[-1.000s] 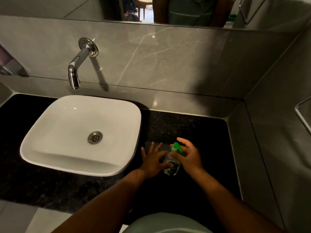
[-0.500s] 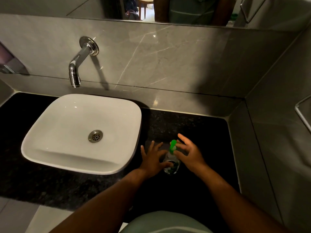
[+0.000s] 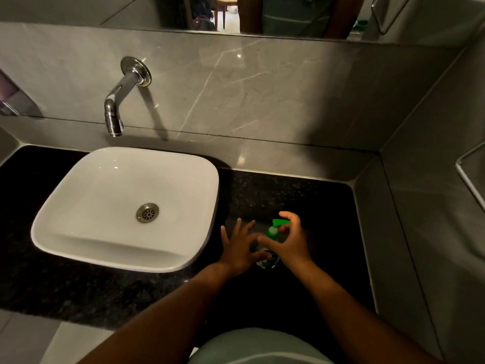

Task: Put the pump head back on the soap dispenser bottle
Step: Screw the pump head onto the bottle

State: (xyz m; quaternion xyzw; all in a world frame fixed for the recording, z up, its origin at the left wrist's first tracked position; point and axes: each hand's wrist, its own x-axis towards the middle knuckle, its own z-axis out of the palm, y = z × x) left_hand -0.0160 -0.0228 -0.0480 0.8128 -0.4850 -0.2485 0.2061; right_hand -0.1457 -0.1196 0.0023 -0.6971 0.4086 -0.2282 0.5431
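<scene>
Sink [image 3: 215, 185] flanks left, side wall [image 3: 420, 245] right, counter [image 3: 301, 195] between.

The sink [image 3: 78, 248] sits on the left part of the tabletop [image 3: 301, 195], with the drain [image 3: 147, 212] in the middle of its bowl. The tap [image 3: 115, 109] juts from the back wall [image 3: 262, 95] above the sink's rear edge, and a mirror [image 3: 78, 9] runs above that wall. The soap bottle [image 3: 266, 261] stands on the tabletop just right of the sink, with the pump head [image 3: 275, 227] on top of it. The left hand [image 3: 238, 248] lies against the bottle's left side and the right hand [image 3: 291, 243] curls round the pump head from the right. A side wall [image 3: 433, 206] closes the tabletop's right end, with a rail [image 3: 467, 174] on it.
</scene>
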